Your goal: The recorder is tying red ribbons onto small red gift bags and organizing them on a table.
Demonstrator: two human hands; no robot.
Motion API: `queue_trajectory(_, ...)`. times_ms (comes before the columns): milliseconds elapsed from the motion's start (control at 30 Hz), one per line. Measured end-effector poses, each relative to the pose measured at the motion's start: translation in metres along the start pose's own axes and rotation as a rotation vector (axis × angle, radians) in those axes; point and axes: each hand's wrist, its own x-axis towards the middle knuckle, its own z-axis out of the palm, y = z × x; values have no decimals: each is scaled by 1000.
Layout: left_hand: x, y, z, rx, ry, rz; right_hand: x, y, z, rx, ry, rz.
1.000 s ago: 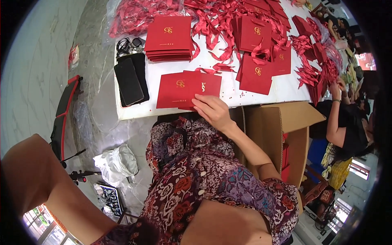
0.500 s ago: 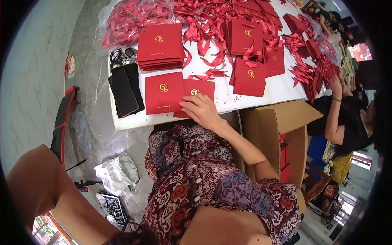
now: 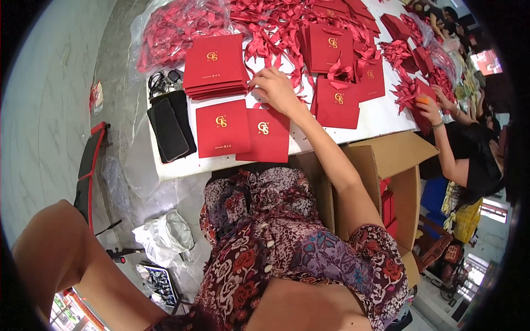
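My right hand (image 3: 274,90) reaches over the table, its bent fingers slightly apart beside the right edge of a stack of red gift bags (image 3: 214,59). Red ribbons (image 3: 276,58) lie loose just past the fingers; whether the fingertips touch one is hard to see. Nearer to me, a square red bag (image 3: 222,129) lies flat, overlapping a second red bag (image 3: 264,135). Each has a gold emblem. My left arm (image 3: 83,259) is bent at the lower left, its hand out of the picture.
More red bags with ribbon bows (image 3: 338,105) stand right of my hand. Two dark phone-like slabs (image 3: 168,128) lie at the table's left end. An open cardboard box (image 3: 359,171) holding red items stands against the front edge. A co-worker's hands (image 3: 430,107) handle a red bag at right.
My right hand has left the overlapped bag and moved up and slightly right to the stack's edge. That bag now shows more fully. The co-worker's hands have shifted nearer.
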Motion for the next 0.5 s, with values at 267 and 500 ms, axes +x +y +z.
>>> queue_trajectory(267,-23,0,-3,26,25,-96,-5,10,20,3,-90,13)
queue_trajectory(500,-25,-8,0,12,0,-169,-29,8,-35,350,144,218)
